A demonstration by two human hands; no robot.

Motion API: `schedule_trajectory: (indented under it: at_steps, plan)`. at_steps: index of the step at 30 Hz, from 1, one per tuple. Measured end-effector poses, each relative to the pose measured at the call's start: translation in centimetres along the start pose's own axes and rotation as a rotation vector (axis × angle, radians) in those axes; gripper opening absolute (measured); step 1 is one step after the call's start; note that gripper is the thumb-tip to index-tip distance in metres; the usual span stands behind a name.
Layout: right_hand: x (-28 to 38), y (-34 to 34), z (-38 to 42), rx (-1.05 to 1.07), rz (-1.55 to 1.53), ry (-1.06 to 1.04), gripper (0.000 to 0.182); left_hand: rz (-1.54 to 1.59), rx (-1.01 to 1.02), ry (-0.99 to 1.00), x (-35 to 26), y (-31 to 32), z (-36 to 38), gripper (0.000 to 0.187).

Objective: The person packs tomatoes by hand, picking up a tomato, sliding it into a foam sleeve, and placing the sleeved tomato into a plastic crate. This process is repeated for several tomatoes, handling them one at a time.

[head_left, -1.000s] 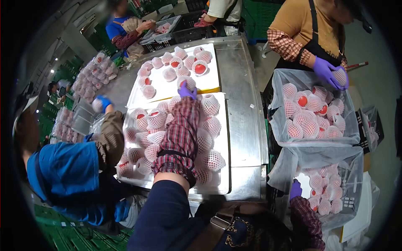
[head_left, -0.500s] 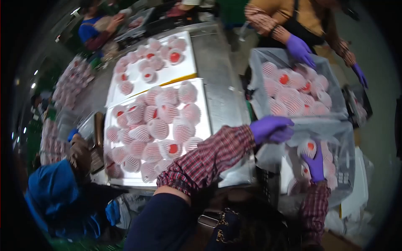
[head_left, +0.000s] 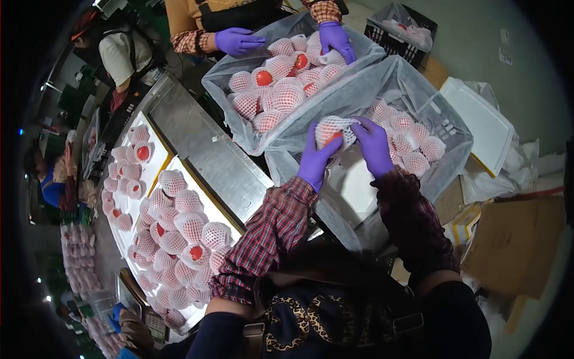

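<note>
In the head view my left hand (head_left: 315, 160), in a purple glove, grips a red fruit in a white foam net (head_left: 332, 129). My right hand (head_left: 373, 147), gloved alike, pinches the net's upper right edge with its fingertips. Part of the fruit's red skin shows below the net. Both hands are over a crate lined with clear plastic (head_left: 451, 140). Netted fruit (head_left: 412, 136) lies along this crate's right side, and a white sheet (head_left: 353, 188) shows on its left.
A second lined crate (head_left: 251, 136) full of netted fruit adjoins at upper left; a co-worker's purple-gloved hand (head_left: 336, 40) rests in it. Left are white trays of netted fruit (head_left: 179, 239) on a metal table (head_left: 206, 143). A cardboard box (head_left: 511, 245) stands right.
My view has swung right. My left hand has come over the near crate. The netted fruit has been lifted and is now between both hands.
</note>
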State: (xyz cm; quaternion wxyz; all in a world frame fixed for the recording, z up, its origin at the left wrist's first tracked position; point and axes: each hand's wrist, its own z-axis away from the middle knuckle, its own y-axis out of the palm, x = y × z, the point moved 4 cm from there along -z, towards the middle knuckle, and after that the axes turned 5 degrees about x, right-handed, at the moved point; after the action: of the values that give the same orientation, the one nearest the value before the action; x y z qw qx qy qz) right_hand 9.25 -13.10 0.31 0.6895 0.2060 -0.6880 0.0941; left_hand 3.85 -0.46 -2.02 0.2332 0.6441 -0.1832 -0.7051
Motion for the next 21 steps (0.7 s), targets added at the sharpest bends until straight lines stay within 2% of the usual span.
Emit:
schedule_trajectory:
  at_steps: [1,3,5,7,9,11,12,13,15,16,19,20,21]
  plan:
    - [-0.5,0.1,-0.1,0.032,-0.189,0.058,0.027,-0.111,-0.018,0.05,-0.3,0.2,0.1,0.058]
    - [-1.2,0.3,-0.3,0.1,-0.563,0.17,0.028,0.091,0.007,-0.13,-0.5,0.3,0.4,0.055]
    - [-0.8,-0.8,-0.3,-0.013,-0.3,0.091,0.031,0.282,0.059,-0.353,-0.4,0.4,0.8,0.054]
    - [-1.2,-1.9,-0.9,-0.198,-0.029,0.06,0.03,0.448,0.136,-0.371,-0.6,0.6,1.1,0.054]
    - [-3.6,-2.9,-1.4,-0.039,0.23,0.043,0.028,0.614,0.246,-0.407,-1.3,0.8,1.5,0.056]
    - [-7.2,-3.0,-1.3,0.211,0.424,0.057,0.026,0.674,0.213,-0.426,-1.3,1.5,1.7,0.056]
    - [-5.7,-1.9,-0.9,0.213,0.406,0.01,0.025,0.681,0.232,-0.429,-1.2,1.6,1.6,0.056]
    - [-4.0,-2.0,-0.9,0.069,0.431,-0.051,0.024,0.688,0.249,-0.431,-1.1,1.5,1.5,0.055]
    - [-0.6,-2.3,-0.9,-0.209,0.485,-0.172,0.022,0.705,0.147,-0.438,-0.4,0.7,1.0,0.053]
    - [0.9,-2.2,-0.8,-0.191,0.328,-0.219,0.029,0.718,0.097,-0.438,0.0,0.1,0.6,0.052]
    - [2.5,1.6,1.1,0.123,0.754,-0.548,0.043,0.623,0.021,-0.407,2.1,-1.6,-0.4,0.051]
    - [2.2,2.4,1.4,0.213,0.652,-0.429,0.057,0.555,-0.007,-0.385,2.4,-1.9,-0.5,0.048]
    - [1.9,2.4,1.3,0.173,0.559,-0.378,0.053,0.484,-0.034,-0.366,2.5,-1.9,-0.4,0.046]
